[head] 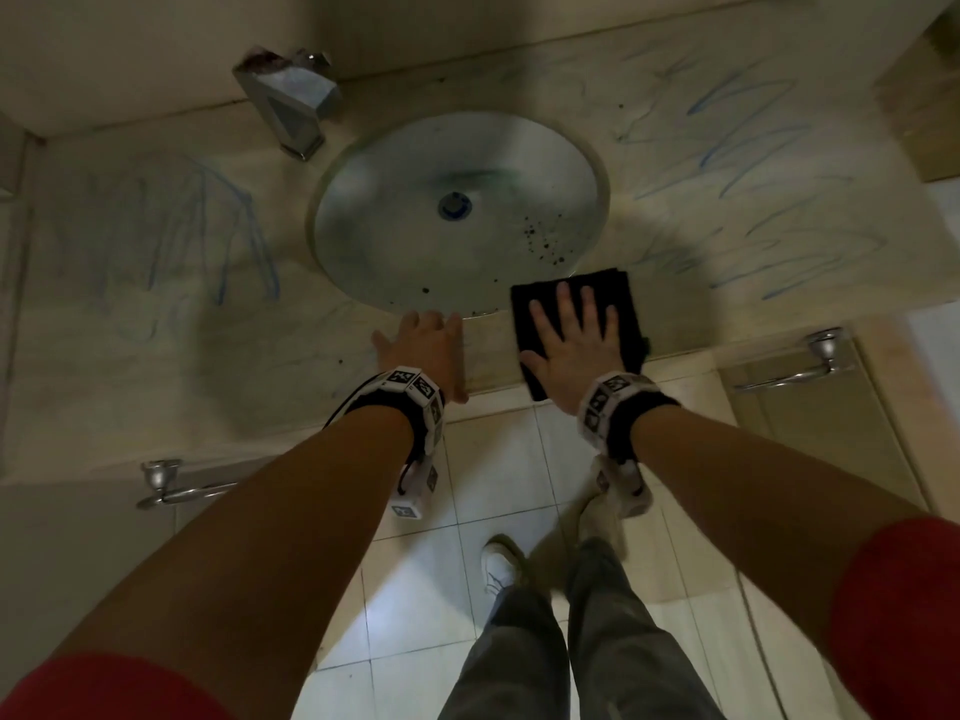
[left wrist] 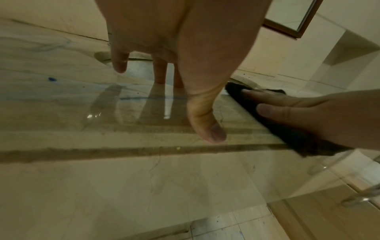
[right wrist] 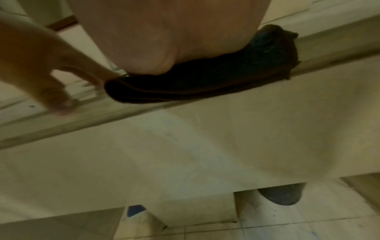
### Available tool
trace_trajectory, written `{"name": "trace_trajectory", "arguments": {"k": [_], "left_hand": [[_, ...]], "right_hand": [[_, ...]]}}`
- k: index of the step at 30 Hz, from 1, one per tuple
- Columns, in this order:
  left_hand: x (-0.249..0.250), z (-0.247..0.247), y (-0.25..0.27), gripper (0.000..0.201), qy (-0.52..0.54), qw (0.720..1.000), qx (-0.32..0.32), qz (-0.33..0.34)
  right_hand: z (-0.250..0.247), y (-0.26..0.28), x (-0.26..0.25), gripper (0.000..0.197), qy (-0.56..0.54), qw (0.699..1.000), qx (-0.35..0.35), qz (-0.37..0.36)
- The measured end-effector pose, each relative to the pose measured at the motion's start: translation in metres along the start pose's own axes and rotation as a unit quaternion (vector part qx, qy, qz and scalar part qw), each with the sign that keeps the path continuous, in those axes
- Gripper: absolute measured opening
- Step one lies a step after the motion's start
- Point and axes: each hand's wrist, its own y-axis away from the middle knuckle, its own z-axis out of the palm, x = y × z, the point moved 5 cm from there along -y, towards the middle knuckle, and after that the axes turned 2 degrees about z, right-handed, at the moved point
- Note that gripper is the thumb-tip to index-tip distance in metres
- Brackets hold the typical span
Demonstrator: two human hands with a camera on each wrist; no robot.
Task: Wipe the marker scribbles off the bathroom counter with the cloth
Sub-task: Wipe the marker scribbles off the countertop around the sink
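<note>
Our right hand (head: 571,345) lies flat with fingers spread on the black cloth (head: 623,298), low and right of the middle, on the counter (head: 156,356) by the sink (head: 457,163). Our left hand (head: 426,345) rests beside it, fingers loosely apart. Blue scribbles (head: 737,148) fill the upper right.

The head view looks straight down on the counter (head: 156,356) from above, while both wrist views look close along its front edge, sharing the cloth (left wrist: 287,134).
</note>
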Motion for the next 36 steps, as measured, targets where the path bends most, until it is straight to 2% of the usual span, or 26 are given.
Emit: {"name": "trace_trajectory", "arguments": {"k": [4,7,13,21,29,36], "left_hand": [[0.0,0.001,0.001,0.112,-0.014,1.0,0.001,-0.003],[-0.001,0.002,-0.001,0.114,-0.016,1.0,-0.004,-0.005],[0.0,0.003,-0.001,0.113,-0.019,1.0,-0.014,-0.012],[0.0,0.003,-0.001,0.114,-0.017,1.0,-0.012,-0.013],[0.001,0.001,0.001,0.113,0.005,1.0,-0.014,-0.027],[0.009,0.001,0.005,0.116,-0.011,0.997,-0.019,-0.073]], "right_hand": [[0.011,0.014,-0.044,0.07,0.013,0.998,0.003,-0.053],[0.012,0.016,-0.042,0.069,0.019,0.998,0.006,-0.056],[-0.01,-0.023,-0.044,0.068,-0.006,0.999,-0.028,-0.045],[0.014,0.029,-0.034,0.067,0.021,0.997,-0.014,-0.077],[0.005,0.008,-0.034,0.065,0.025,0.995,-0.018,-0.1],[-0.006,-0.007,-0.031,0.067,0.033,0.987,-0.038,-0.154]]}}
